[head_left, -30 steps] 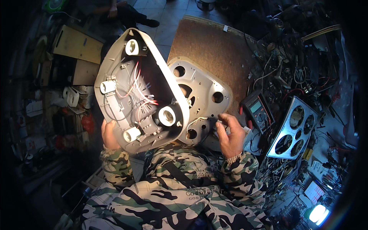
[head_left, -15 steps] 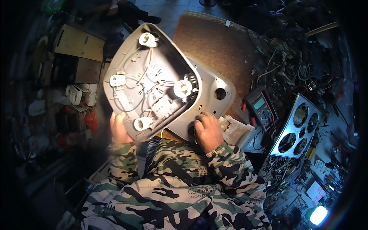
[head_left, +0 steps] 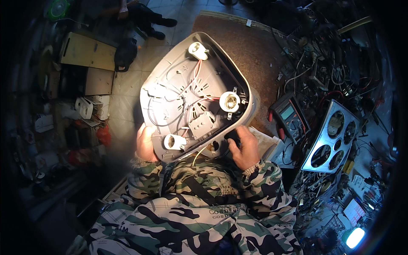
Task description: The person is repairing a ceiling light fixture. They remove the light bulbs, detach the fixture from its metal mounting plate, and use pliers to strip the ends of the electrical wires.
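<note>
My left hand grips the lower left edge of a grey plastic lamp housing, thumb on its rim. The housing is tilted, its hollow inside facing up. White lamp sockets, among them a lower one and a right one, are fixed inside; glare washes out the left side. Thin wires run between them, and a pale loose wire hangs past the lower edge. My right hand is closed at the housing's lower right rim, fingertips partly hidden. Beneath lies a grey panel with a round hole, mostly covered.
Under the housing is a brown board tabletop. At the right stand a multimeter and a silvery panel with round openings, beside heaped cables and parts. A person's legs show at the far left, near a cabinet.
The housing has moved right and slightly down with my left hand, covering more of the panel. My right hand has shifted right, from the panel to the housing's rim.
</note>
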Action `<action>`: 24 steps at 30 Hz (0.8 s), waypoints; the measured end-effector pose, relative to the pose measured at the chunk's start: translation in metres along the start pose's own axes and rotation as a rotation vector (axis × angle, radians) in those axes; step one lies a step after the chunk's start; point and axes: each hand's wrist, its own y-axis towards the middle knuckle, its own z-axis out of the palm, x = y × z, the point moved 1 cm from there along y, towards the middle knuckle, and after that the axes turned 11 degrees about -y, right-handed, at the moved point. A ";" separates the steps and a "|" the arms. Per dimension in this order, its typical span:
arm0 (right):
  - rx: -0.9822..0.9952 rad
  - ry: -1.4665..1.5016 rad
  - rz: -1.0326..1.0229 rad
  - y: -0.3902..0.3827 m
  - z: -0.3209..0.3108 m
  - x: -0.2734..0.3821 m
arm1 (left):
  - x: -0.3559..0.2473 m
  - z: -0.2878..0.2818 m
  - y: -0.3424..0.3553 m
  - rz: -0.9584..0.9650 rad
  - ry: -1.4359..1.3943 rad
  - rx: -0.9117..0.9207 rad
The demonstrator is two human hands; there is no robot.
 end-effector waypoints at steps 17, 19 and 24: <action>-0.020 -0.182 -0.185 0.014 -0.004 0.010 | 0.001 -0.030 0.001 -0.257 -0.052 0.004; -0.011 -0.164 -0.145 0.015 -0.005 0.015 | 0.006 -0.041 0.002 -0.350 -0.258 0.094; 0.111 0.504 0.018 0.016 -0.012 0.023 | 0.006 -0.027 -0.006 -0.303 -0.107 -0.058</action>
